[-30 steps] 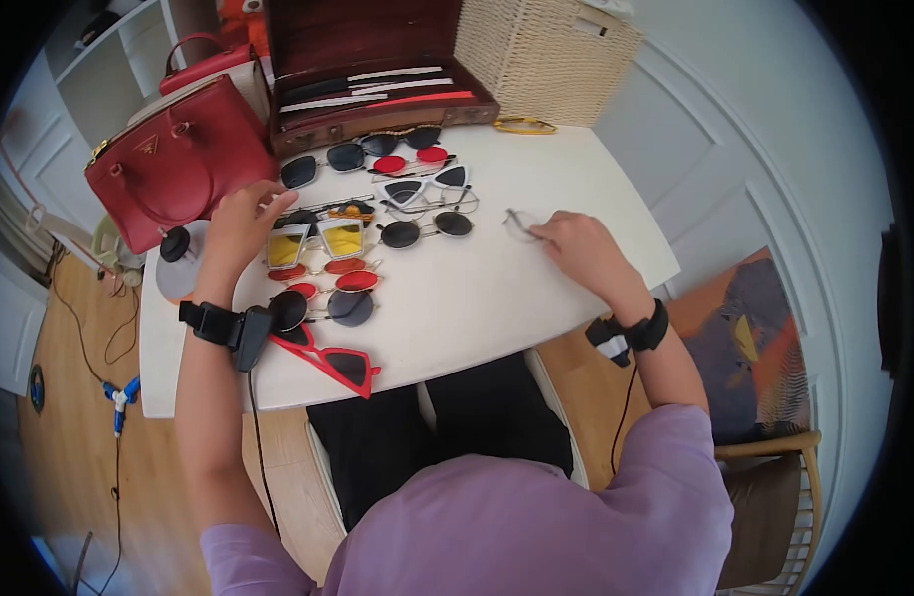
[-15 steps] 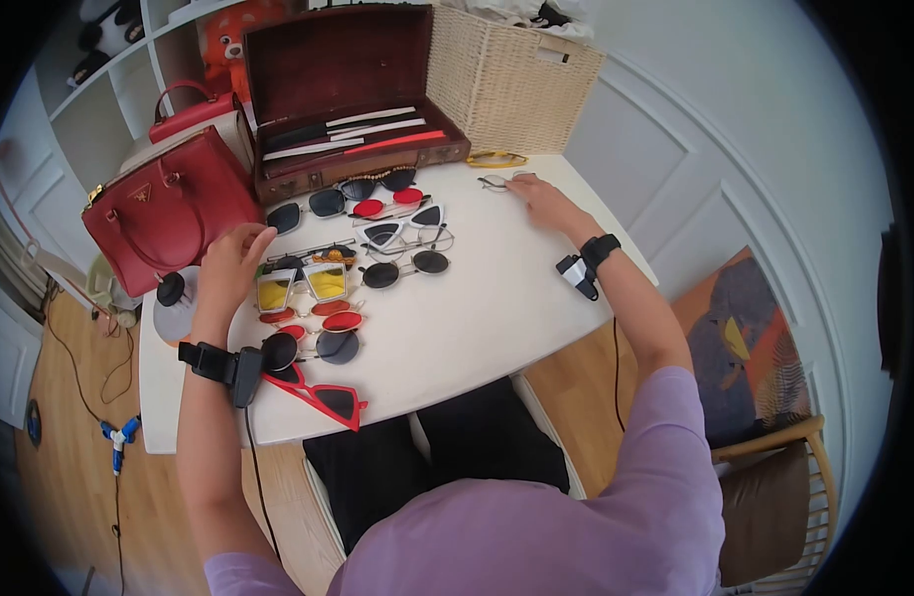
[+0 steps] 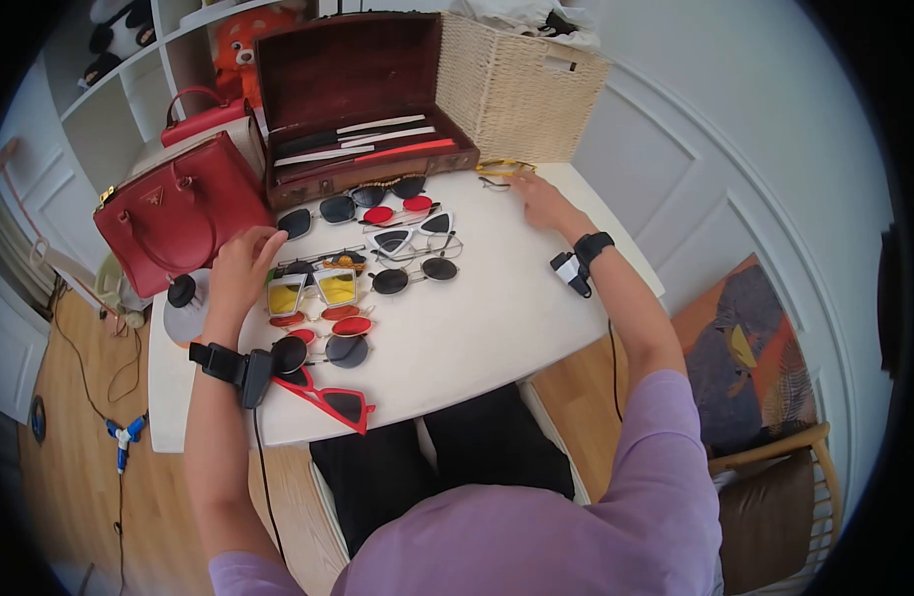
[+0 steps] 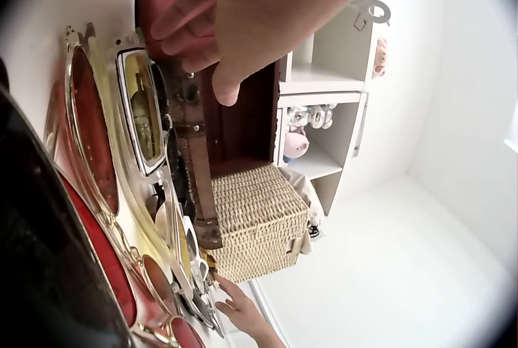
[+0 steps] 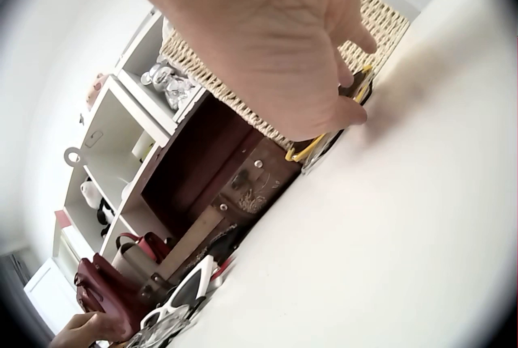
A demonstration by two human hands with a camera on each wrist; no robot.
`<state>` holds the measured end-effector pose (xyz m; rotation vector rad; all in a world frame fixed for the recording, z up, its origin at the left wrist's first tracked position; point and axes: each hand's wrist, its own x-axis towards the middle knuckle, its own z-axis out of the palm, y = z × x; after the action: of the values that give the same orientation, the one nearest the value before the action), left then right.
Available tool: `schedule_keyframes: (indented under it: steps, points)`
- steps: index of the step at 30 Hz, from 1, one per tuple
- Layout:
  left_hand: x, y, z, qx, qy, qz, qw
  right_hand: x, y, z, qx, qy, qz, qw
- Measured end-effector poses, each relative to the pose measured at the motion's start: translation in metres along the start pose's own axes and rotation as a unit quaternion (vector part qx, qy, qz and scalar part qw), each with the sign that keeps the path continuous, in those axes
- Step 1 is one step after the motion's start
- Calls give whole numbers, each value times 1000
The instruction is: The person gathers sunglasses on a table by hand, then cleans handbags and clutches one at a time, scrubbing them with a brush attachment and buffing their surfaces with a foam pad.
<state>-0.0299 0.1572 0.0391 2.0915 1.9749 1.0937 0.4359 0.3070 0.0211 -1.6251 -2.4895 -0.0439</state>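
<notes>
In the head view, my right hand (image 3: pixel 548 205) reaches to the far right part of the table. Its fingers are at a pair of thin wire-framed glasses (image 3: pixel 493 184), lying just in front of yellow-framed glasses (image 3: pixel 506 166). From the right wrist, the thumb and fingers (image 5: pixel 351 111) stand apart beside the yellow frame (image 5: pixel 306 150). My left hand (image 3: pixel 240 266) is held loosely over the left side, holding nothing, thumb extended. Close by lie yellow-lensed square sunglasses (image 3: pixel 336 287). White cat-eye sunglasses (image 3: pixel 390 240), round dark sunglasses (image 3: pixel 388 282) and red-framed sunglasses (image 3: pixel 347 403) are among the several others.
An open brown case (image 3: pixel 377 179) with white, black and red strips inside stands at the back. Beside it is a woven basket (image 3: pixel 511 89). A red handbag (image 3: pixel 179 214) and a black-knobbed round object (image 3: pixel 184 291) stand left on the white table (image 3: pixel 477 338).
My right hand has carried the wire-framed glasses away from me to the yellow-framed pair at the back, and its fingers have loosened. The left hand has stayed nearly still; the head view has shifted.
</notes>
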Motion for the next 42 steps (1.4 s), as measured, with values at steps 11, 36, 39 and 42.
schedule_keyframes:
  steps: [11,36,39,42]
  points:
    - [-1,-2,3,1,-7,6,1000,-70,-160,-18,164,30,-293,941]
    - [-2,-3,2,9,-14,21,1000,-23,21,1,-1,98,-96,991]
    - [-3,-1,1,15,-18,12,1000,-21,17,2,-2,95,-92,991]
    - [-2,-3,3,17,-28,10,999,-21,14,4,0,93,-88,992]
